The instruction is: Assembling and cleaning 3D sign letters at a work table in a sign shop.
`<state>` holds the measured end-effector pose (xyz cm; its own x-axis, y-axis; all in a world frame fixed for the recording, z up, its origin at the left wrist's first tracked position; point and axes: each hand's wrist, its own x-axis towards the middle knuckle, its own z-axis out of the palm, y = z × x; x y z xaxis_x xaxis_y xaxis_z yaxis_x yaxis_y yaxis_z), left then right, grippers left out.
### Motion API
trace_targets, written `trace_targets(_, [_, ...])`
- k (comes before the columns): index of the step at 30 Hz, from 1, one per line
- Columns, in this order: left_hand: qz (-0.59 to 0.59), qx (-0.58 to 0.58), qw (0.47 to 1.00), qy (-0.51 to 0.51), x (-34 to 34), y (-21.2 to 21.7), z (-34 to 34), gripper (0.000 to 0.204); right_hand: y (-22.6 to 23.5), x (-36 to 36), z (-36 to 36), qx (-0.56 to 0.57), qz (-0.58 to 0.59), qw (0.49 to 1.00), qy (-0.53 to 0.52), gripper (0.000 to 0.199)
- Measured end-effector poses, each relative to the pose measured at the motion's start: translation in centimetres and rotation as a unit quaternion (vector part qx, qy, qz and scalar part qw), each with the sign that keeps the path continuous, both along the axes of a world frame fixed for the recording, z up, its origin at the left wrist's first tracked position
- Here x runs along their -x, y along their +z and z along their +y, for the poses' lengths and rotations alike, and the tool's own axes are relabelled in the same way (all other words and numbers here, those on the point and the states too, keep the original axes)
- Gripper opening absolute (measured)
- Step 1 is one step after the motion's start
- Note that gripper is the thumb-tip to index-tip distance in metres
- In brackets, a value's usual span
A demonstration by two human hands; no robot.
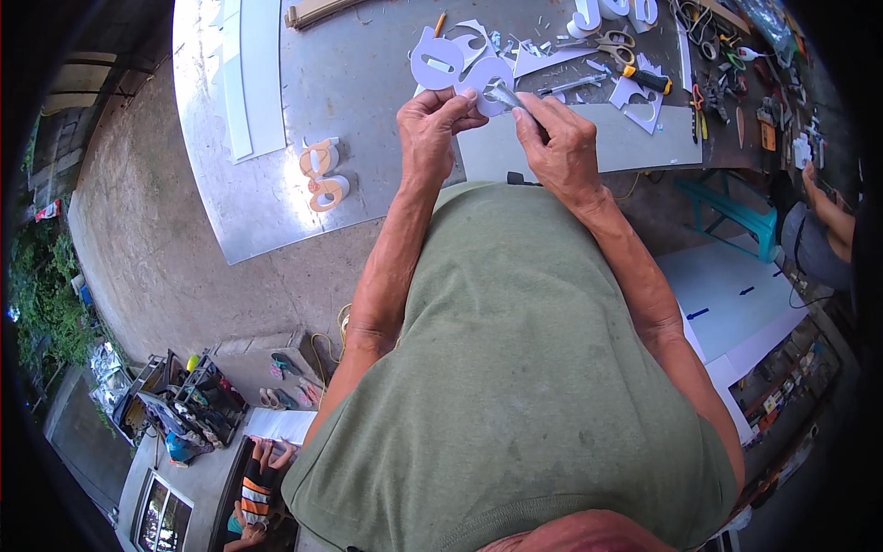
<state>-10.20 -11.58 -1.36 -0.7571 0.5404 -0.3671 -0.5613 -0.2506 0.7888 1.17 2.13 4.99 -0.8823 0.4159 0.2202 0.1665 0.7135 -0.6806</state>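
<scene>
My left hand point(430, 129) pinches the edge of a flat white cut-out point(483, 77) with rounded curves, held just over the near side of the work table. In my right hand point(563, 145) is a tool with a shiny metal end point(499, 93). That end meets the cut-out near its curved opening. My fingers hide the rest of the tool, so its exact kind is unclear. A second rounded white cut-out point(436, 63) with a small slot lies against the first, to its upper left. White offcuts point(550, 61) and small scraps lie beyond both hands.
Scissors point(614, 46), a yellow-and-black tool handle point(647, 79) and a pencil point(441, 24) lie on the metal-topped table point(345, 83). Small raised letter shapes point(322, 175) stand at left. A teal stool point(731, 216) is at right, near another person point(823, 230). White strips point(235, 92) lie far left.
</scene>
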Motion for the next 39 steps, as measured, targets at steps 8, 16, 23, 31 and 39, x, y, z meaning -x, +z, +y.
trace_targets(8, [-0.002,-0.034,0.999,-0.017,0.0,0.1,0.0,0.013,1.1,0.0,0.6,-0.026,0.022,0.999,-0.028,0.02])
trace_targets(16, [-0.009,-0.052,0.998,-0.026,0.2,0.4,0.1,0.017,0.6,-0.9,2.0,0.294,0.023,0.951,-0.092,0.026])
trace_targets(23, [0.029,-0.068,0.995,-0.069,0.2,0.0,0.2,0.017,0.1,-0.8,3.3,0.493,0.086,0.862,-0.084,0.032])
trace_targets(31, [0.061,-0.021,0.996,-0.062,0.2,0.5,0.2,0.018,-0.7,-1.2,4.8,0.5,0.086,0.858,-0.081,0.032])
trace_targets(39, [0.08,0.012,0.994,-0.079,0.6,0.8,0.0,0.018,0.4,-1.2,3.8,0.337,-0.047,0.939,-0.052,0.027])
